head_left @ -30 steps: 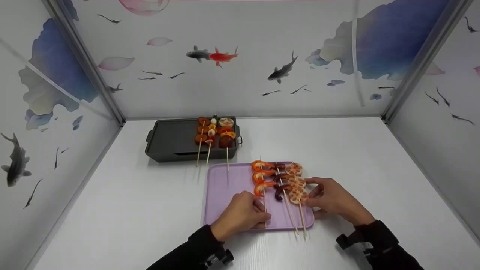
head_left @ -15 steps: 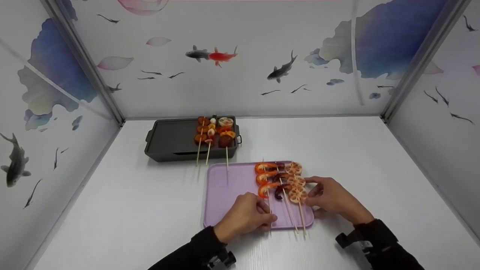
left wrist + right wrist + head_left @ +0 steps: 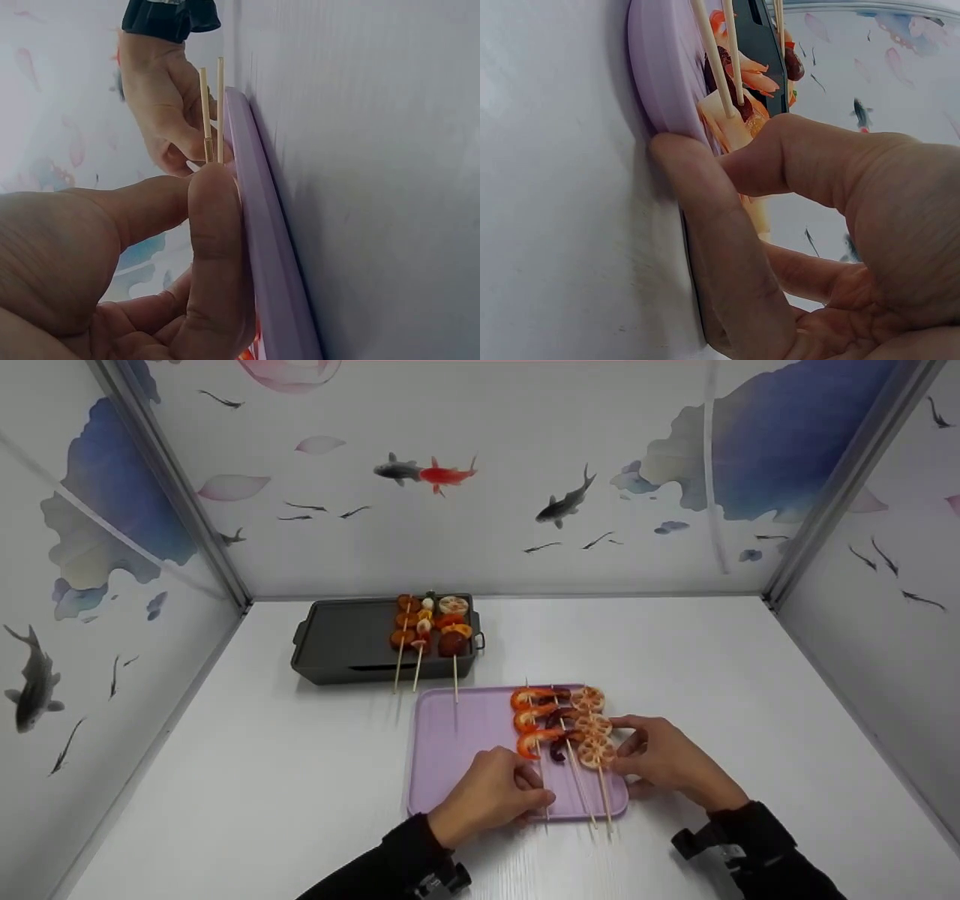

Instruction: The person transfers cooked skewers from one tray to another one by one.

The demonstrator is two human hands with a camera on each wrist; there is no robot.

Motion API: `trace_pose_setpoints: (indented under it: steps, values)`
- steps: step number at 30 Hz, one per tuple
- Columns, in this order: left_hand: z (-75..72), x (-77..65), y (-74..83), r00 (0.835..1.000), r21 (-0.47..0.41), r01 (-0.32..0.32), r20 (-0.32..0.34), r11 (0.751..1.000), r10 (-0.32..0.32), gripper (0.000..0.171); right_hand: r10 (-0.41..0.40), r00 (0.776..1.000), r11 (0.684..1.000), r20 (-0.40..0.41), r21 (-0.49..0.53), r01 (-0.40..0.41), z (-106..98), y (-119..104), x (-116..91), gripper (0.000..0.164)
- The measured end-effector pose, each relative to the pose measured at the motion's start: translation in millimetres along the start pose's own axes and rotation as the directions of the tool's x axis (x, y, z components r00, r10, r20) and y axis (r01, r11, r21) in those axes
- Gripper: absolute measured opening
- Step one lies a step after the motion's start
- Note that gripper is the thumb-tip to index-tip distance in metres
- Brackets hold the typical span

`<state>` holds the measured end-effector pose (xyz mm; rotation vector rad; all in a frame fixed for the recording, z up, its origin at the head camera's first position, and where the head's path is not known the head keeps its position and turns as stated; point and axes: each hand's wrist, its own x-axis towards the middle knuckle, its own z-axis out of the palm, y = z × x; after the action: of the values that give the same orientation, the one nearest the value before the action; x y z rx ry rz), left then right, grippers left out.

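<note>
shrimp skewer [image 3: 529, 721] sits at one o'clock on the tray [image 3: 457, 750], my left hand [image 3: 495, 787] pinching its stick [image 3: 541, 769], my right hand [image 3: 661, 755] gripping the three-o'clock rim [image 3: 627, 801]; overlapping tails [image 3: 553, 734] could drag the squid [image 3: 559, 717] askew.

Six skewers [image 3: 604, 799], three shrimps [image 3: 531, 718], four lotus slices [image 3: 598, 751] — one tray [image 3: 454, 750], one grill [image 3: 345, 630], two hands [image 3: 491, 787]

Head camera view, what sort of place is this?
Perhaps a staged booth for handling things, not a working kitchen: fish-printed panels wall in a white table, with skewered food on a purple tray.
</note>
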<state>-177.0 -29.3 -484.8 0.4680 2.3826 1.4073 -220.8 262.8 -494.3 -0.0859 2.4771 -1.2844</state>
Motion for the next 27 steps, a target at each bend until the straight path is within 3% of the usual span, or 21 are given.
trace_pose_setpoints:
  steps: [16,27]
  values:
    - [-9.7,1.5,0.9,0.997,0.130,-0.025,-0.066,0.991,0.033,0.016,0.057,0.998,0.998,0.008,0.003,-0.057,-0.4,-0.8,0.7,0.074]
    - [-17.4,3.2,3.3,0.987,0.239,-0.029,-0.149,0.971,0.066,0.016,0.042,0.999,0.999,0.006,-0.015,-0.042,-1.0,-0.5,0.7,0.075]
